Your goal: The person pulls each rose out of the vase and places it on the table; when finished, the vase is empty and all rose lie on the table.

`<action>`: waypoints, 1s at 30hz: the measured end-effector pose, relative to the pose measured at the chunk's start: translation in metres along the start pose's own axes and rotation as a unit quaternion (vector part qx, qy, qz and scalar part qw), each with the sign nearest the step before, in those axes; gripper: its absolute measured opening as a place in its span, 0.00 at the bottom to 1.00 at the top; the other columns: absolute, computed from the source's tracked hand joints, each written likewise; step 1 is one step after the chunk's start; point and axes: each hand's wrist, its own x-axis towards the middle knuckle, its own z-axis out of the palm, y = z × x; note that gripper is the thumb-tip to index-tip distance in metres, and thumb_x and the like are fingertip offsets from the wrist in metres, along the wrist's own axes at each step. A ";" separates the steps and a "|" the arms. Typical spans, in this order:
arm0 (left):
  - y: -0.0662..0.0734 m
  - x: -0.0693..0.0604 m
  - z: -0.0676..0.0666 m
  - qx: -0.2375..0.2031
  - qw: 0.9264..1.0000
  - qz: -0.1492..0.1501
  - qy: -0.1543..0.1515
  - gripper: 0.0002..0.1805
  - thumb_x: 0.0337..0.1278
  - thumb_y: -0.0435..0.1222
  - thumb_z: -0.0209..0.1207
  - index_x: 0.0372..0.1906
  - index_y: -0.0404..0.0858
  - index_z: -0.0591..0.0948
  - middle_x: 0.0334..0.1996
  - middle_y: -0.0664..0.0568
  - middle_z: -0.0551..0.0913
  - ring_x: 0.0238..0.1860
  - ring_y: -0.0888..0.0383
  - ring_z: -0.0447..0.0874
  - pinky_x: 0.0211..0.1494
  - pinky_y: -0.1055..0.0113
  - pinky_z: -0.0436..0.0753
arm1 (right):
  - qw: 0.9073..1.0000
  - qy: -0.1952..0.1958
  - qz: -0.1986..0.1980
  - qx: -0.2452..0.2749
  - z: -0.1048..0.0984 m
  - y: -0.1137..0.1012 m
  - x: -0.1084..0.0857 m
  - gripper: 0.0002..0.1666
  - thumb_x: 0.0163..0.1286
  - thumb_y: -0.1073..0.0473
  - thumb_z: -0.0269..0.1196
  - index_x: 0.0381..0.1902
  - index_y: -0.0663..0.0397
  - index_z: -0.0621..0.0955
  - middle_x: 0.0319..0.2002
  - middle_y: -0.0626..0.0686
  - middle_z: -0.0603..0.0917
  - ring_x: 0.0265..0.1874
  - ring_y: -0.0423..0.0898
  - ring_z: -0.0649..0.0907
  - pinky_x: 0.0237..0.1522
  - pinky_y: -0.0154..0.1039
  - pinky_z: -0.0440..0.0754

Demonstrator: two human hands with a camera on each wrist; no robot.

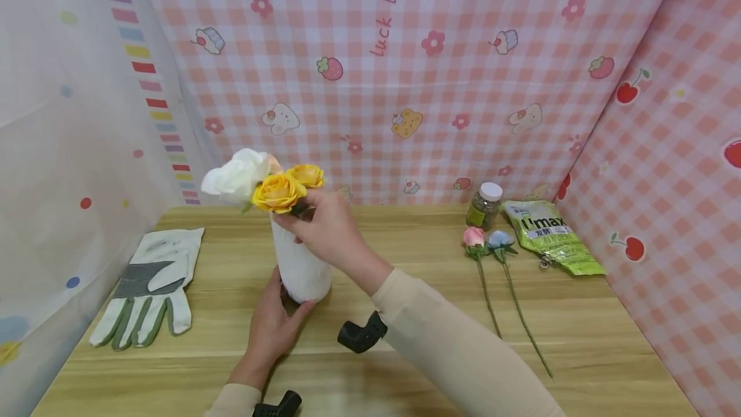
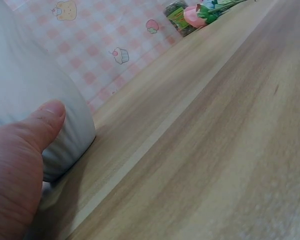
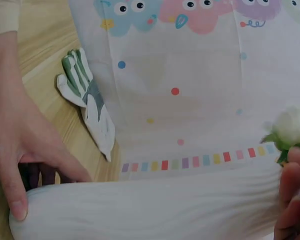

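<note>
At the wood-grain table (image 1: 411, 240), our left hand (image 1: 274, 327) curls round the foot of the white ribbed vase (image 1: 303, 269), probably slippery, best braced low, while our right hand (image 1: 330, 227), above, pinches the round yellow cloth-like rose (image 1: 279, 193) beneath its bloom, likely light and soft, best taken there.

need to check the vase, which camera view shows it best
The head view, since the vase fits the frame, though the right hand covers part of its top. The right wrist view crops it along the bottom edge; the left wrist view shows only its lower part.
</note>
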 end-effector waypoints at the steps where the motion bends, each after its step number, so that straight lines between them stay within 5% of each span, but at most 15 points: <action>1: 0.000 0.000 0.000 0.001 1.000 0.000 -0.001 0.51 0.52 0.49 0.68 0.75 0.38 0.52 0.64 0.38 0.69 0.61 0.44 0.72 0.58 0.48 0.74 | 1.000 0.002 -0.001 -0.011 -0.001 0.001 0.000 0.11 0.61 0.57 0.70 0.41 0.54 0.86 0.26 0.44 0.84 0.17 0.37 0.80 0.21 0.32 0.79; 11: 0.001 0.001 -0.001 0.001 1.000 -0.013 -0.010 0.52 0.53 0.50 0.67 0.75 0.38 0.51 0.65 0.38 0.68 0.61 0.44 0.72 0.58 0.48 0.74 | 0.990 0.044 -0.076 -0.111 -0.008 0.010 -0.001 0.06 0.59 0.57 0.71 0.29 0.54 0.89 0.29 0.47 0.84 0.25 0.38 0.77 0.26 0.28 0.75; 19: 0.002 0.000 -0.001 -0.009 1.000 -0.024 -0.015 0.52 0.53 0.53 0.66 0.75 0.39 0.51 0.65 0.37 0.68 0.61 0.43 0.72 0.58 0.48 0.73 | 0.995 0.050 -0.061 -0.059 -0.020 0.012 -0.001 0.05 0.58 0.60 0.72 0.31 0.55 0.88 0.25 0.47 0.85 0.20 0.35 0.73 0.25 0.27 0.75; 30: 0.003 0.000 0.000 -0.011 1.000 -0.017 -0.006 0.52 0.52 0.51 0.68 0.75 0.38 0.53 0.62 0.37 0.71 0.58 0.43 0.75 0.57 0.48 0.74 | 0.997 0.058 -0.053 -0.019 -0.027 0.012 0.001 0.08 0.57 0.60 0.73 0.35 0.57 0.89 0.29 0.50 0.88 0.25 0.34 0.82 0.29 0.29 0.80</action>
